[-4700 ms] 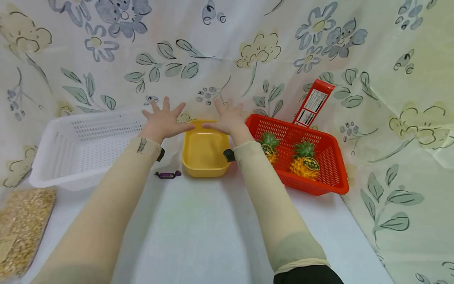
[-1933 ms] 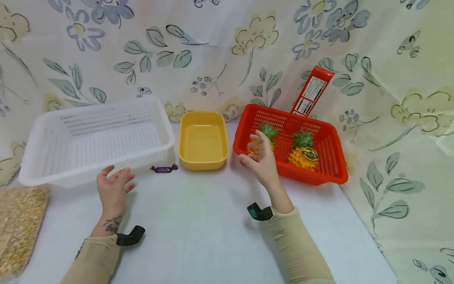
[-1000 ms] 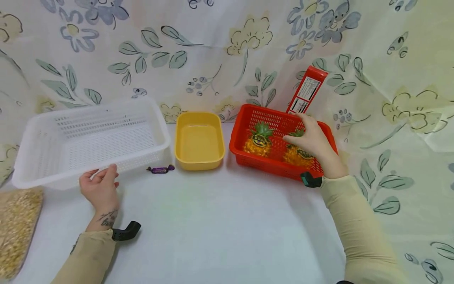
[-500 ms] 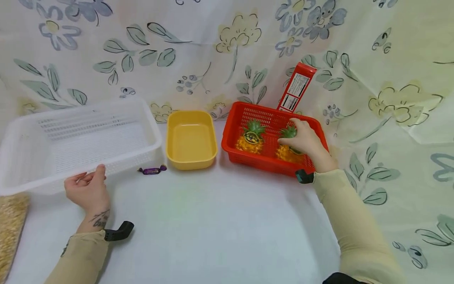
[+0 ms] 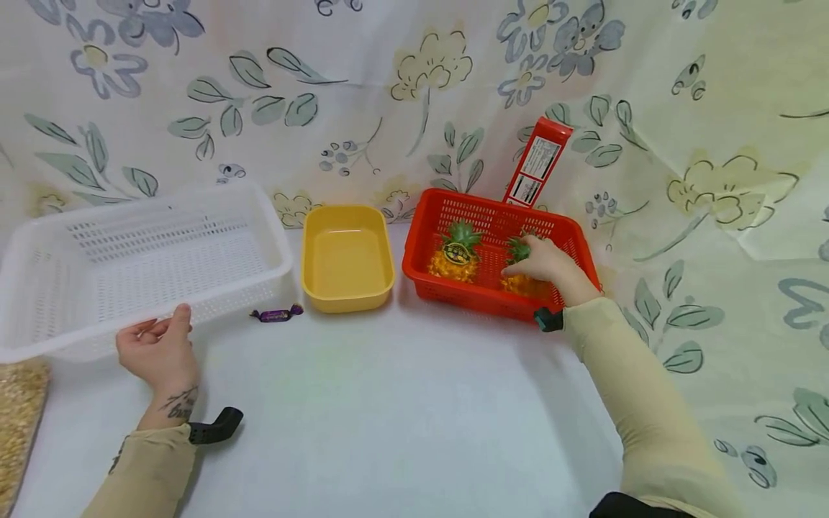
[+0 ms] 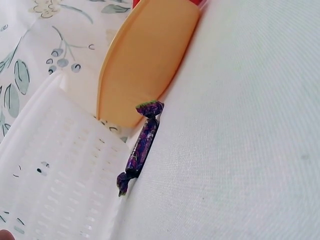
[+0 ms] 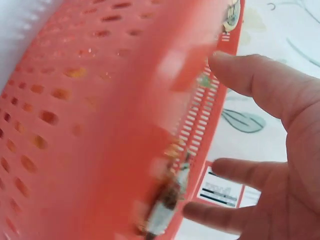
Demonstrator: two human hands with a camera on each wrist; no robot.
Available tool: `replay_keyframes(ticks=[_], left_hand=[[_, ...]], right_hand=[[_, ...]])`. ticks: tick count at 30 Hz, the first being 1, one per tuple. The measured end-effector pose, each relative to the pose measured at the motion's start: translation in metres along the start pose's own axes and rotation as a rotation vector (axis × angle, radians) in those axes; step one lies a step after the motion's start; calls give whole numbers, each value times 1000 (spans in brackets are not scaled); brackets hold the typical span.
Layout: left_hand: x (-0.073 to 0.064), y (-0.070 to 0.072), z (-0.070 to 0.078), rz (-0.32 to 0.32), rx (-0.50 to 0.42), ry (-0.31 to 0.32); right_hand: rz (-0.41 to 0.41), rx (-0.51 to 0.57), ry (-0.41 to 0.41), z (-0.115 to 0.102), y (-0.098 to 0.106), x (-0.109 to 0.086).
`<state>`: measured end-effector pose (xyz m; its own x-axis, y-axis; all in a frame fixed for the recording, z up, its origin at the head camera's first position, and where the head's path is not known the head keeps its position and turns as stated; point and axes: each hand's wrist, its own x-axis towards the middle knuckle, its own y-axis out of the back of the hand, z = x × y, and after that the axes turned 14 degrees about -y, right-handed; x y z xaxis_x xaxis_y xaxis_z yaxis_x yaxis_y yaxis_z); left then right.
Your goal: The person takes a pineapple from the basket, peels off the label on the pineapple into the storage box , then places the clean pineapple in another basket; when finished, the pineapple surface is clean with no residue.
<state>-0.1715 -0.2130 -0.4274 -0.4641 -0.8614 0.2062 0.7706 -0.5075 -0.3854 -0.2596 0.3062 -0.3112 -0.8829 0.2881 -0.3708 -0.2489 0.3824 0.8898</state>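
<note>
In the head view, my left hand [image 5: 158, 357] holds the front rim of the white plastic basket [image 5: 236, 291] between thumb and fingers. My right hand [image 5: 549, 265] reaches into the red plastic basket [image 5: 463, 293], over the right-hand pineapple [image 5: 520, 285], covering much of its crown and label. In the right wrist view, the right hand's thumb and fingers are spread apart above the red rim; contact with the pineapple cannot be seen. A second small pineapple [image 5: 453, 263], with a black-and-gold label, lies to the left in the red basket.
A yellow tub [image 5: 347, 293] stands between the baskets. A purple-wrapped candy [image 5: 276, 315] lies by the white basket's right front corner. A red packet with white labels [image 5: 537, 162] leans behind the red basket. A bag of yellow grains [image 5: 22, 424] lies at the left edge.
Both hands were spread forward near the yellow tub. The left came back and took the white basket's rim; the right moved right and down onto the right-hand pineapple. The view shifted right.
</note>
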Motion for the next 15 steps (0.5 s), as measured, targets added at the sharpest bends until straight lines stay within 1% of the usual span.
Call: replay_keyframes(ticks=[5,9,11,15], left_hand=[[1,-1,0,8,12,-5],[2,-1,0,9,20,-8],[2,-1,1,9,15,0],[2,0,0,5,33,8]], right_hand=[[-81,-38,-4,-7,12,8],[-165,-13,-45,-12,21,15],[-195,7,-71,-14,25,18],[-227,17,-113,-15,26,22]])
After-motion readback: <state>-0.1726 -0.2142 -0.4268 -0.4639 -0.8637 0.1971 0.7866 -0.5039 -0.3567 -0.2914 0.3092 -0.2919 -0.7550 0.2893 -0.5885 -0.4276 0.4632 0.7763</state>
